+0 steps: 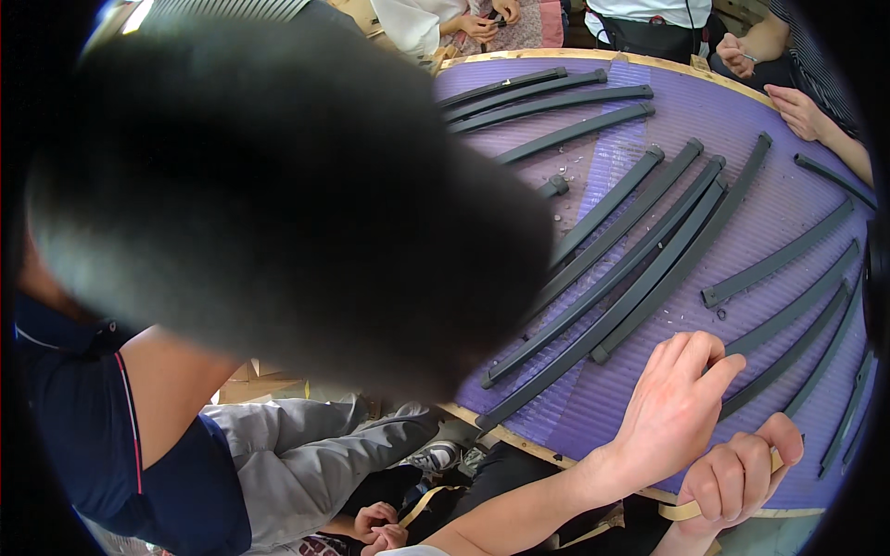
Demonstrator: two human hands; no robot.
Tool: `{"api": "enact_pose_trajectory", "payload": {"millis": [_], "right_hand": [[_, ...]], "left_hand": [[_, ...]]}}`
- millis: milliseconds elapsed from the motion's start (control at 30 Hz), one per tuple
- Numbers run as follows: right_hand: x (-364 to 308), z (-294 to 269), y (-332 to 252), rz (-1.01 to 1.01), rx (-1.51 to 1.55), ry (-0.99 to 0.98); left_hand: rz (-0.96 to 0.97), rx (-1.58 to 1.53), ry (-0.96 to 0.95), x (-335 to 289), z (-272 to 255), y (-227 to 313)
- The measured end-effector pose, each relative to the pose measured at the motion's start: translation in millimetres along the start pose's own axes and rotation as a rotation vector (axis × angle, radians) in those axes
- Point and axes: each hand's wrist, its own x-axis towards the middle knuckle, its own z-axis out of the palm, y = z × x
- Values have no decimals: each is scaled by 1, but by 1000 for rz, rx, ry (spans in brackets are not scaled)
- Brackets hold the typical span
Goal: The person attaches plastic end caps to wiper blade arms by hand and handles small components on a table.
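Observation:
My left hand (pixel 669 408) is over the near right part of the purple table, fingers curled closed; what they hold, if anything, is hidden. Just below and to its right, my right hand (pixel 737 477) is wrapped round a pale yellow strip (pixel 683 510). One stretch of the strip shows beside the wrist, another by the fingertips. Several long, dark grey curved bars (pixel 640 264) with capped ends lie on the ribbed purple sheet (pixel 593 408). One dark bar (pixel 777 371) passes behind my hands.
A blurred dark head (pixel 278 185) blocks much of the left side. Beside it is a person in a navy shirt (pixel 176 482). Another person's hands (pixel 380 528) are low down, by a yellow strip (pixel 426 505). Other people's hands (pixel 802 113) are at the table's far wooden rim (pixel 677 67).

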Motion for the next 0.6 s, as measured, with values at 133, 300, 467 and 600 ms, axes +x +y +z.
{"api": "enact_pose_trajectory", "payload": {"millis": [133, 300, 467, 600], "right_hand": [[-1, 1, 4, 7, 12, -6], [1, 3, 6, 21, 7, -20], [6, 5, 10, 28, -15, -9], [7, 2, 14, 49, 12, -59]], "left_hand": [[1, 2, 2, -2, -4, -2], [8, -4, 6, -1, -5, 1], [7, -7, 8, 1, -6, 1], [-1, 1, 29, 3, -7, -1]]}}
